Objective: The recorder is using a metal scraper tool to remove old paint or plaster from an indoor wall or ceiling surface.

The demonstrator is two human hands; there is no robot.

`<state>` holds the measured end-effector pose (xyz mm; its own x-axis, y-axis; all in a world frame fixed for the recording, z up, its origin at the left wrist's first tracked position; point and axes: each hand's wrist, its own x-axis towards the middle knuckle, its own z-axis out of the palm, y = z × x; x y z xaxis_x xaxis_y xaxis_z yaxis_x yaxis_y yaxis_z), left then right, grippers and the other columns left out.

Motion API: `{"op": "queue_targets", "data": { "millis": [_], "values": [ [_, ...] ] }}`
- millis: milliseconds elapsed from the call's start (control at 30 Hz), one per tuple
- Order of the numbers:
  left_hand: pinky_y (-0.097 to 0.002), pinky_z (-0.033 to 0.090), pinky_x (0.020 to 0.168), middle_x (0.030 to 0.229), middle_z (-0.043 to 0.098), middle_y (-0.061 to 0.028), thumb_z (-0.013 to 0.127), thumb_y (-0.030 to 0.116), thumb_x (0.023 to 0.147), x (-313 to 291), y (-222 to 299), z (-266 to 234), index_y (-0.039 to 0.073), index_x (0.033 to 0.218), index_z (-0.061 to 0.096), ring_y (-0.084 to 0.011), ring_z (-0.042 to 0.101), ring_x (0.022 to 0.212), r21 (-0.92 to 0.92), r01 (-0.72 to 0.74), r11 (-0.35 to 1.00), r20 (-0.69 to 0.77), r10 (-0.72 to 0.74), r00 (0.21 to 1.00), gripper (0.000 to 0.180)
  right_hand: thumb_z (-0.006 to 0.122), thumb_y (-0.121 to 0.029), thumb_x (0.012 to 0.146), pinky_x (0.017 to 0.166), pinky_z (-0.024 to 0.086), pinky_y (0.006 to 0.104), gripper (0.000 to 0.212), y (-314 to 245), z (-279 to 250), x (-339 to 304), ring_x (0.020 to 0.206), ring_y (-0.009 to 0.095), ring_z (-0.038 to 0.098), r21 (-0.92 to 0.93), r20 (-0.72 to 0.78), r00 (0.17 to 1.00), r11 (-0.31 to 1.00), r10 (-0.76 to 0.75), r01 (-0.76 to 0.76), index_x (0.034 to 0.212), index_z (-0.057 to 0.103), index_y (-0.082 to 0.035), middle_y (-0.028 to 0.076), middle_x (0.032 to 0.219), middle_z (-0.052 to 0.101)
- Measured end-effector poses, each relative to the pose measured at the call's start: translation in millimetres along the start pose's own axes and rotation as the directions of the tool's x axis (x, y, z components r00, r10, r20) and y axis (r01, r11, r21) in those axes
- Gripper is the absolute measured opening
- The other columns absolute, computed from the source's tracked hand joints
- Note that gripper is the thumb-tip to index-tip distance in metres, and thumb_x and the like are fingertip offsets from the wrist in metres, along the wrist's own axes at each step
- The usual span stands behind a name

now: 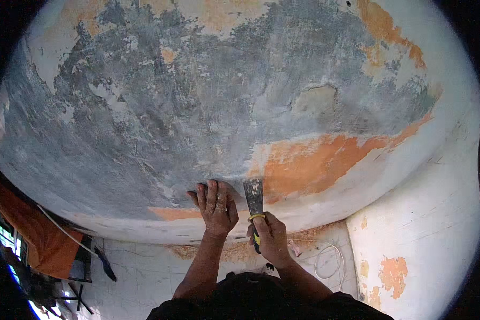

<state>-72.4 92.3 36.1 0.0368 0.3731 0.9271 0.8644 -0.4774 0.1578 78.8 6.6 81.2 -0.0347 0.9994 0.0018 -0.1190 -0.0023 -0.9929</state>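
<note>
We press our left hand [217, 207] flat, fingers spread, on the peeling grey wall [160, 122]. Just right of it, our right hand [270, 236] has its grip closed around a scraper [254, 197], blade against the wall's orange patch [309, 162].

Left hand [216, 205] flat on the peeling wall [144, 106]; right hand [271, 237] grips a scraper [254, 196].

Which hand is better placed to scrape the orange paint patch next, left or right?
Right. The right hand already grips the scraper, blade against the wall at the edge of the orange paint patch. The left hand lies flat on the wall, holding nothing.
</note>
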Motion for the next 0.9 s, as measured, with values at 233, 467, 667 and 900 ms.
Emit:
{"op": "queue_targets", "data": {
  "millis": [233,467,667,900],
  "values": [
    [-0.0596,0.002,0.113,0.147,0.035,-0.0154,0.051,0.014,0.089,-1.6,-3.6,-1.0,0.004,0.132,0.051,-0.0393,0.019,0.141,0.021,-0.002,1.0,-0.025,0.003,1.0,0.044,0.049,-0.031,0.098,0.05,0.046,0.0269,0.035,-20.8,7.2,-0.2,0.053,0.011,0.055,0.029,0.024,1.0,1.0,0.004,-0.005,0.095,0.056,0.002,0.007,0.069,0.059],
    [-0.06,0.003,0.112,0.148,0.033,-0.0184,0.047,0.012,0.093,0.1,0.5,-1.4,0.001,0.134,0.046,-0.0424,0.016,0.141,0.031,-0.046,0.998,-0.012,0.046,0.999,0.043,0.049,-0.032,0.098,0.051,0.046,0.028,0.035,-19.2,4.3,-0.1,0.053,0.012,0.055,0.048,0.034,0.999,0.999,0.014,-0.015,0.095,0.055,0.002,0.008,0.068,0.059],
    [-0.0587,0.003,0.113,0.149,0.033,-0.0138,0.047,0.014,0.091,1.3,1.9,1.9,0.006,0.134,0.05,-0.0368,0.017,0.142,-0.015,-0.014,1.0,-0.032,0.014,0.999,0.043,0.049,-0.031,0.098,0.046,0.043,0.0268,0.034,-2.0,-0.3,-7.4,0.051,0.01,0.054,0.013,-0.01,0.999,0.999,0.031,-0.031,0.093,0.057,0.002,0.006,0.066,0.058],
    [-0.0589,0.003,0.113,0.149,0.033,-0.0135,0.047,0.013,0.092,7.3,4.5,-0.4,0.006,0.133,0.051,-0.0369,0.018,0.142,-0.015,-0.016,1.0,-0.046,0.016,0.999,0.042,0.05,-0.035,0.097,0.046,0.043,0.0275,0.037,8.5,-5.0,-4.9,0.051,0.012,0.055,0.001,-0.028,0.998,0.999,0.054,-0.054,0.094,0.058,0.002,0.008,0.066,0.06]
  ]
}}
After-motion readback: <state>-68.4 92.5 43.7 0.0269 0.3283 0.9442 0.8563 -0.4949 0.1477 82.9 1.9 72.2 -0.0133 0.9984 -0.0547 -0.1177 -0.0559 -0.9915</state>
